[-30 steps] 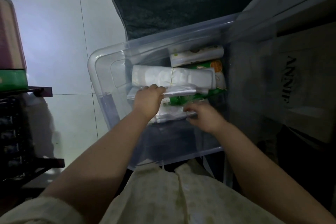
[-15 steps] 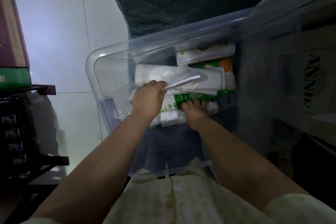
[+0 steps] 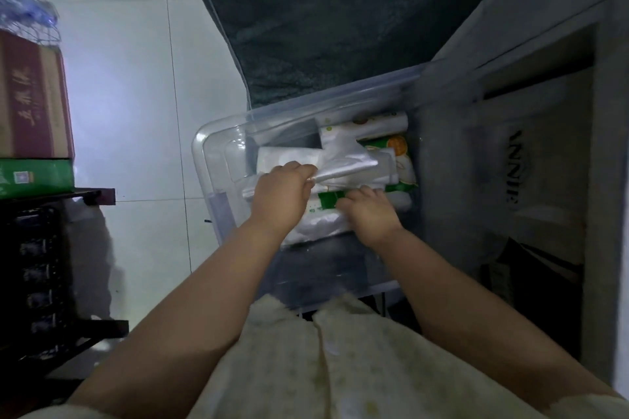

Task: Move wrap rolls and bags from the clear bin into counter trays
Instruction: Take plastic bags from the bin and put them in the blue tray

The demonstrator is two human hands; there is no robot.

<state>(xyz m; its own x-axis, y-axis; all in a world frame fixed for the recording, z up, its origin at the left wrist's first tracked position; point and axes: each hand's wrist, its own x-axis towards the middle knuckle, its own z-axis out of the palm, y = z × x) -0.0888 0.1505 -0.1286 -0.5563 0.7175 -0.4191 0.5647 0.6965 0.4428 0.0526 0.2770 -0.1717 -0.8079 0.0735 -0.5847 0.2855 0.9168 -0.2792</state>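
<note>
So the clear bin (image 3: pixel 218 180) sits on the floor, pushed up against a grey cabinet (image 3: pixel 510 95) on its right, and it's got a jumble of rolls and bags packed toward the far end; a white roll (image 3: pixel 360 127) with a printed label lies along the back wall, a green and orange packet (image 3: pixel 396 146) is just in front of it, and a bundle of cloudy plastic bags (image 3: pixel 282 158) lies across the middle. Left hand (image 3: pixel 280 196) is closed around a loose bit of silvery plastic film (image 3: pixel 347 163), pinching it tight between thumb and fingers, with the film stretched out to the right over the bags; right hand (image 3: pixel 369 211) is palm down with fingers curled onto a green and white packet (image 3: pixel 323 202) lower in the pile; can't tell if it's really gripping or just pressing, the fingertips are tucked under stuff. More pale plastic (image 3: pixel 316 226) lies crumpled under both wrists.

Outside the bin: a dark speckled mat (image 3: pixel 340 10) behind it; white tile floor (image 3: pixel 129 78) off to the left; a black shelf (image 3: pixel 51 248) at the left edge with a green box (image 3: pixel 34 177) and a red and tan carton (image 3: pixel 30 95) stacked on top. Bottom of the view is the person's pale yellow shirt (image 3: pixel 340 367).
</note>
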